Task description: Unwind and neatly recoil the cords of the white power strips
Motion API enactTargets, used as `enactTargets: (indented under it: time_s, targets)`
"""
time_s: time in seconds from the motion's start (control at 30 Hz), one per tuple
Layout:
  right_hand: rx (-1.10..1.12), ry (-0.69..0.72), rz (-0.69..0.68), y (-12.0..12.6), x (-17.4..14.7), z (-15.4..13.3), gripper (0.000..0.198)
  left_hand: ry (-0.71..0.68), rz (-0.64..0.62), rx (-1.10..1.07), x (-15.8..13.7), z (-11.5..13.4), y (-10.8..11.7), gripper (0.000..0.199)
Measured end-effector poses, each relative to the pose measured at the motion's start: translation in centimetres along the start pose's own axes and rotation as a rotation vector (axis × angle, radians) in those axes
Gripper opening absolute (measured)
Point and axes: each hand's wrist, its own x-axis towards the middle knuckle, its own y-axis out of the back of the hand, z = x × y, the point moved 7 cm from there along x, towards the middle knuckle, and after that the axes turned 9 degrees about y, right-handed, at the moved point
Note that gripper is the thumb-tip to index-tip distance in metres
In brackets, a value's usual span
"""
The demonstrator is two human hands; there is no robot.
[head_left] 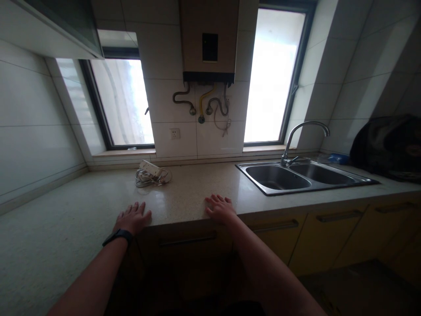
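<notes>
My left hand [132,219] and right hand [221,209] are empty, fingers spread on the countertop [187,188]. Power strip [150,168]'s sitting toward the tiled wall [186,149], cord [144,180] kinda messy; snagging a loop could probably drag it off.

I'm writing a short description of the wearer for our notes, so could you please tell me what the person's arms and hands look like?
Both the left hand and right hand are gloveless. A dark, watch-like band circles the left wrist; the right wrist has none. No sleeves show on the visible forearms.
</notes>
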Motion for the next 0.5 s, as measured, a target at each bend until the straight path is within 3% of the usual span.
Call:
enactTargets:
  time_s: [0.5]
  targets:
    - [-0.008,-0.001,0.015,0.38,-0.27,-0.26,0.067,0.005,0.001,-0.008,0.19,-0.10,-0.20,0.080]
